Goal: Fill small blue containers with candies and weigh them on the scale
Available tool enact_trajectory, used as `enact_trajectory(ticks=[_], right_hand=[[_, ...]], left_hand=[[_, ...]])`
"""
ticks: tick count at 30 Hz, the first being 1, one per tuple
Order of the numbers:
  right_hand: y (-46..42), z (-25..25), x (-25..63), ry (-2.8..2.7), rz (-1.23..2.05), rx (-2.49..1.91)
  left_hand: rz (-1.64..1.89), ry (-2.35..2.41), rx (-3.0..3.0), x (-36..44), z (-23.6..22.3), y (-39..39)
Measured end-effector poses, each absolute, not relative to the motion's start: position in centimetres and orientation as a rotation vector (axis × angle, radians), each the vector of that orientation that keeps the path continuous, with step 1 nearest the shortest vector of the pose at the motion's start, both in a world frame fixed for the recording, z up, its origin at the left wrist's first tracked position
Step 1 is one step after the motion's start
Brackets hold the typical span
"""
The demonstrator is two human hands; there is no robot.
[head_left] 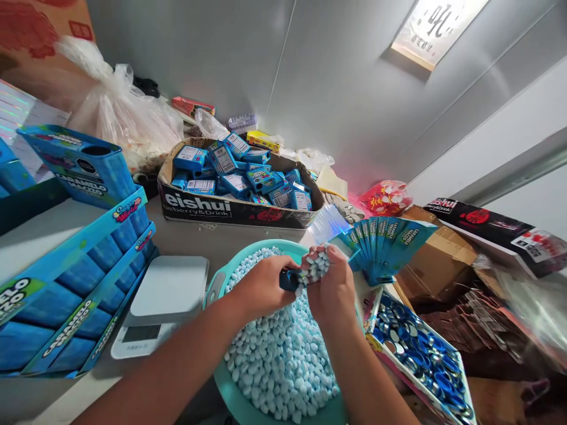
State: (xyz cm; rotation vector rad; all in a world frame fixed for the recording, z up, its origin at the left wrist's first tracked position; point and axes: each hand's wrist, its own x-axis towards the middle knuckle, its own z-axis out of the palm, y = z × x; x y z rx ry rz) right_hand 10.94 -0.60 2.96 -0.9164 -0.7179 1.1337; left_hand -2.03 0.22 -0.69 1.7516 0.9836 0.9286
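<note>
Blue display boxes [80,254] fill the left of the frame, printed "CARAMELO" and, on their tabs, "Sugar". The teal basin [233,398] at lower centre is heaped with pale blue pellets [281,366]; so full, it is probably heavy, best gripped by opposite sides of its rim. Upper centre on the tabletop [179,239], a black-sided carton [248,213] of small blue packs [221,162] reads "eishui" and "berry&Drink". At right of centre, fanned blue packaging [385,242] repeats "CARAMELO". Over the basin, the left hand [261,286] has its fingers closed round a small dark-blue container [289,280], likely light and stiff, easiest held by its sides. The right hand [332,289] has its fingers curled into a cup, holding loose pellets beside the container. Each pellet looks light, hard and smooth, apt to slip through gaps.
</note>
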Motion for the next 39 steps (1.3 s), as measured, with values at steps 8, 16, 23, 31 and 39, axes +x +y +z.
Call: enact_trajectory(ticks=[8,16,23,31,39], right_hand=[[-0.35,2.69,10.75,-0.659,1.209,-0.893],[-0.45,2.56,11.28,-0.744,1.235,-0.883],[-0.69,2.77,10.91,-0.739,1.208,-0.873],[-0.33,2.86,10.86,-0.748,1.219,-0.835],[-1.18,2.18,10.85,-0.875,1.161,-0.784]], left_hand=[[0.886,0.947,1.717,-2.13,-0.42,0.23],[0.887,0.953,1.751,-2.17,-0.69,0.22],[0.895,0.939,1.776,-2.07,-0.72,0.27],[0.901,0.955,1.794,-2.05,-0.79,0.45],[0.929,0.874,1.82,-2.23,-0.97,0.53]])
